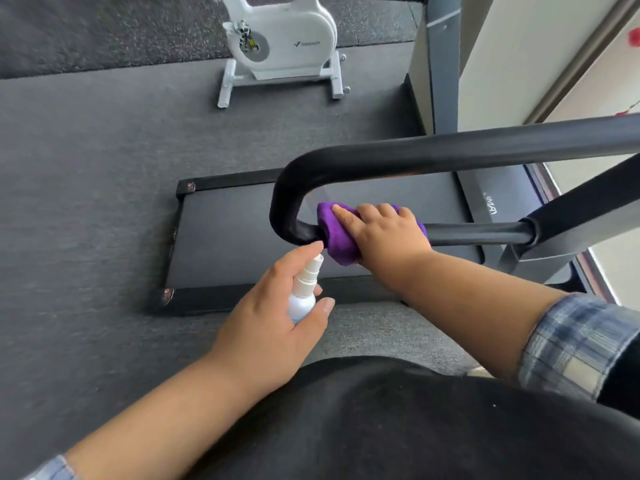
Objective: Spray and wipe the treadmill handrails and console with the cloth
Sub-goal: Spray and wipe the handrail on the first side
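Floor: dark grey carpet, with a coarser speckled mat strip at the far edge. Beyond: white exercise bike standing on two cross-feet. Right edge: pale wall with a grey upright post in front of it.

Below the hands: treadmill deck, flat on the carpet, black belt framed by black side rails, worn end caps at the two near-left corners.

Handrail: black padded tube, running in from the right, curving in a U-bend at its left end and returning as a thinner lower bar toward a grey bracket.

Cloth: purple, bunched, wrapped around the lower bar just right of the U-bend.

Right hand: on top of the cloth, fingers curled over it, clamping it against the bar. Plaid sleeve pushed up the forearm.

Spray bottle: small, white, pump nozzle tilted toward the cloth, just below it.

Left hand: wrapped around the bottle body, index finger resting on the pump head.
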`<act>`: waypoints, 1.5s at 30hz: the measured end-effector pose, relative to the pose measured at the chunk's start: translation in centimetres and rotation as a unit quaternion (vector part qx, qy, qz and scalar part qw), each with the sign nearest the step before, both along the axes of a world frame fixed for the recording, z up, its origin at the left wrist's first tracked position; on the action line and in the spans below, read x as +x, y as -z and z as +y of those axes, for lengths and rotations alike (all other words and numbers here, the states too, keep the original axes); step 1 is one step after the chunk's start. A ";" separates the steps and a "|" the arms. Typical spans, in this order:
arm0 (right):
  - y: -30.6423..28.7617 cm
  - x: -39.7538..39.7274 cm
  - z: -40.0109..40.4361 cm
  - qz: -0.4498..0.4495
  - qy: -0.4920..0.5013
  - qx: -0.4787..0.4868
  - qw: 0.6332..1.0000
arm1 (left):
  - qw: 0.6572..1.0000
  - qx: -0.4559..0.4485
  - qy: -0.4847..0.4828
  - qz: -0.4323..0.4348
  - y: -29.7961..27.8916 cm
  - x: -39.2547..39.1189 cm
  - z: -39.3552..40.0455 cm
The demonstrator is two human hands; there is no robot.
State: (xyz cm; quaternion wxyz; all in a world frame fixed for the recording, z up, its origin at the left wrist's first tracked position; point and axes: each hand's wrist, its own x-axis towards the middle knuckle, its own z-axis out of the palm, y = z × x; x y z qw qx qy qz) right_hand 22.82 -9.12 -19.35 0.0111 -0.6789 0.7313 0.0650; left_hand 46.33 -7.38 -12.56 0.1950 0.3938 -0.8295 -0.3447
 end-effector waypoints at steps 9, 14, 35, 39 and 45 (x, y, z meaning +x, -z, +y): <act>-1.7 5.0 -1.5 -0.196 0.015 -0.031 0.980 | 0.999 0.008 -0.036 0.006 0.5 1.5 0.6; -1.3 5.3 -3.0 -0.067 -0.028 -0.028 0.997 | 0.999 0.009 -0.035 -0.010 0.7 1.3 1.1; 1.8 -15.8 8.4 -0.099 0.125 -0.038 0.987 | 0.999 0.025 0.037 0.007 1.6 -11.9 2.8; 1.9 -18.6 9.9 -0.062 0.088 -0.015 0.994 | 0.999 0.013 0.035 0.000 1.7 -14.4 3.6; 2.5 -17.7 8.1 -0.072 0.034 -0.029 0.996 | 1.000 0.019 -0.015 -0.016 1.5 -15.2 5.0</act>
